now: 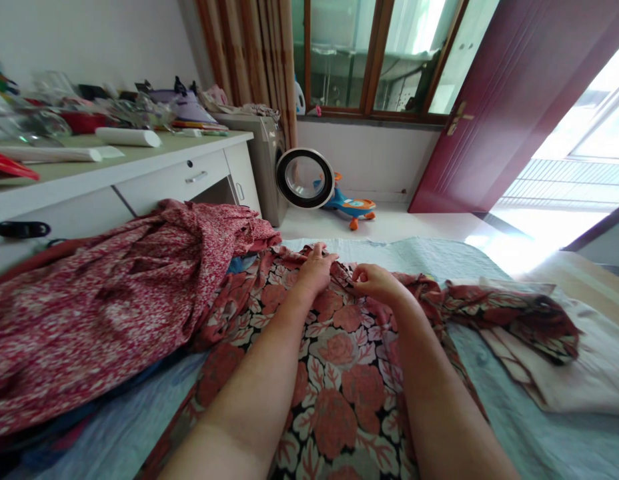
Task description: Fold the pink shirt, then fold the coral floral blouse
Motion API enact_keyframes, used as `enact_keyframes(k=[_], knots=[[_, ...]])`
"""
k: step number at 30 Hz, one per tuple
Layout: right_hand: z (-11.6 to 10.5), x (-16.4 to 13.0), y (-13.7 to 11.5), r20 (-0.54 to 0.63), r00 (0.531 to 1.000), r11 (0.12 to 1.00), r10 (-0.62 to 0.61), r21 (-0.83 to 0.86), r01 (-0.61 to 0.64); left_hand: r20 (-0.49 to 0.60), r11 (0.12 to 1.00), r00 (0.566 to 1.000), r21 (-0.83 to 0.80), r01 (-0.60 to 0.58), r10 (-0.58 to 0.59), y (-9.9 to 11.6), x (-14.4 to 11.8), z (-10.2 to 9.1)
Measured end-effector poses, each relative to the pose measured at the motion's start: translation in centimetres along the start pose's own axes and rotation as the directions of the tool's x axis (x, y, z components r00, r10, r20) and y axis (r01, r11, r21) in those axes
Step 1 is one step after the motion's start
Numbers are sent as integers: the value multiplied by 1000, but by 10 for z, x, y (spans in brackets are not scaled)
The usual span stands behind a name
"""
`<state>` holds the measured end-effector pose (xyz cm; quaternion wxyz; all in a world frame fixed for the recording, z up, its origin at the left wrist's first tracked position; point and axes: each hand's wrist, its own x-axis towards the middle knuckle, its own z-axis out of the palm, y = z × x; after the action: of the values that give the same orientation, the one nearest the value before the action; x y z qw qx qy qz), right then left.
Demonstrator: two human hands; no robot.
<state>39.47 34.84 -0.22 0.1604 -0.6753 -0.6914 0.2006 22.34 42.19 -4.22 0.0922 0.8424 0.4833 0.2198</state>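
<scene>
Nearest: rose-print garment [334, 413], black ground with dusty-red blooms and pale leaves, spread below both hands and running toward the wearer, both bare forearms over it. Its far edge is bunched right at the fingers.

Left hand [315, 270]: palm down on that bunched edge, fingers loosely extended, thumb out toward the other hand. Right hand [378, 283]: just beside it, fingers curled in at the same edge; cannot tell whether cloth is pinched between the tips.

Right of the right hand: a twisted sleeve [514, 317] of the same print, its end lying over a folded off-white cloth [579, 373]. Under all this, a pale blue bedsheet [544, 433], also showing beyond the hands.

Left of the left hand: a heaped red-and-white speckled garment [139, 307], large, with blue fabric [242, 263] peeping out beside it.

Farther, beyond the hands: blue-and-orange ride-on toy [354, 205] on the floor, partly behind the round, open door [305, 178] of a front-loading washing machine [262, 167]. Far left of the left hand, a cluttered desk [174, 163] with a white roll [127, 137]. Beyond: patterned brown curtain [249, 60], wood-framed window [377, 60], and, to the right, a dark red room door [469, 93].
</scene>
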Motion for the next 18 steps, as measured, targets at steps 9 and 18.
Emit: enact_keyframes(k=[9, 18], knots=[[4, 3, 2, 30, 1000, 1000, -3, 13, 3, 149, 984, 988, 170, -57, 32, 10, 1, -45], [5, 4, -4, -2, 1000, 997, -29, -67, 29, 529, 984, 838, -25, 176, -136, -7, -3, -99]])
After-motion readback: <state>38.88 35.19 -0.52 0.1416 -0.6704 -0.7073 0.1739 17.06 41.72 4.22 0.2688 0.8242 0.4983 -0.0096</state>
